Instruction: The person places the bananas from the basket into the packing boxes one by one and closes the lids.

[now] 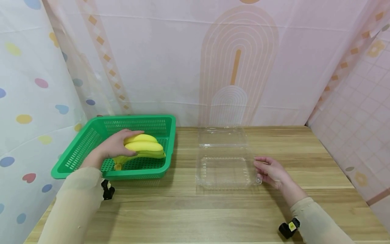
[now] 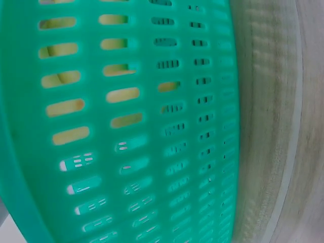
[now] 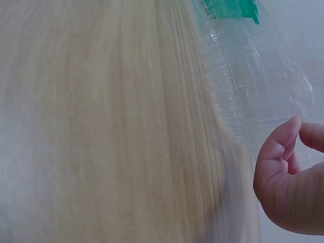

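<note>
My left hand (image 1: 117,145) reaches over the bunch of yellow bananas (image 1: 145,146) in the green basket (image 1: 134,174), thumb on the near side and fingers across the far side. The bunch's stem points toward me at the lower left. In the left wrist view, yellow banana (image 2: 123,94) shows through slots in the basket wall (image 2: 150,101), which hides that hand. Right of the basket, a clear plastic clamshell box (image 1: 225,169) lies with its lid folded back. My right hand (image 1: 271,172) pinches the box's right edge between thumb and fingers.
All of this stands on a wood-grain table (image 1: 182,213). A patterned curtain (image 1: 158,67) hangs along the back edge, with more cloth on both sides. The basket's right rim stands between the bananas and the clear box.
</note>
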`<action>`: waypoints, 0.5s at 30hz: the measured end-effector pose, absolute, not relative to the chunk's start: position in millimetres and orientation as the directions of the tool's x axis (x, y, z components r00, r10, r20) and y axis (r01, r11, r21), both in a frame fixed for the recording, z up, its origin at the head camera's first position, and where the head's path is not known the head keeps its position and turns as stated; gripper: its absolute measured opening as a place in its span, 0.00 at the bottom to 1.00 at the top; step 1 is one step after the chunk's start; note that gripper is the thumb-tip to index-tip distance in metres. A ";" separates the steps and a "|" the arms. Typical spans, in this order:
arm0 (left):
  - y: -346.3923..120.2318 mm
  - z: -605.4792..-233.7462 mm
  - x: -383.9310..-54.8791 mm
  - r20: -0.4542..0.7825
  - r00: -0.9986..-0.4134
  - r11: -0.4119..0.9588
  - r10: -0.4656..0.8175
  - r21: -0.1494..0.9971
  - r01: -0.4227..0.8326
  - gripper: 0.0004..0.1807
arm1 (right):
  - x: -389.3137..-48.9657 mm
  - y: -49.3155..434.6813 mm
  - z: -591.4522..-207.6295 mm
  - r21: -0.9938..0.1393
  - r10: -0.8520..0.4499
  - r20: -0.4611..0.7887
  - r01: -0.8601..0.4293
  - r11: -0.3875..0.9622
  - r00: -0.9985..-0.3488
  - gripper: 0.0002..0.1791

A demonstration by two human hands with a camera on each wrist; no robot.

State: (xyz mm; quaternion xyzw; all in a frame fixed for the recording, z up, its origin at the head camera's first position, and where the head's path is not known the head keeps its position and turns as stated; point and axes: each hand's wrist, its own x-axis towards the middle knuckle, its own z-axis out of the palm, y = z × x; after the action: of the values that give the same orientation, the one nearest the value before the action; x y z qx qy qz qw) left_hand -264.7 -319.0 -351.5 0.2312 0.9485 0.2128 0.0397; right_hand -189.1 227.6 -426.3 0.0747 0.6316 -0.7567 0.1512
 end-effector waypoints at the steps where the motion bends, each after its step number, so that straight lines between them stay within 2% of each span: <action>1: -319.4 -350.8 -264.6 0.027 -0.892 0.805 0.451 0.421 0.419 0.43 | -189.3 227.4 -426.2 -0.933 -0.137 -0.303 0.323 -0.160 -0.943 0.10; 15: -328.1 -340.0 -257.8 0.093 -0.912 0.807 0.399 0.437 0.397 0.43 | -190.2 228.1 -427.7 -0.930 -0.145 -0.302 0.324 -0.172 -0.942 0.12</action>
State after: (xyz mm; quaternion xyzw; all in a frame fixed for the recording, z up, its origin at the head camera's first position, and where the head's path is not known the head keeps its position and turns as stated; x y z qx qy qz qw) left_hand -257.8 -328.1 -340.0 0.2094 0.9506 0.2293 0.0015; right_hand -190.2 228.1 -427.7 0.0718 0.6247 -0.7622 0.1538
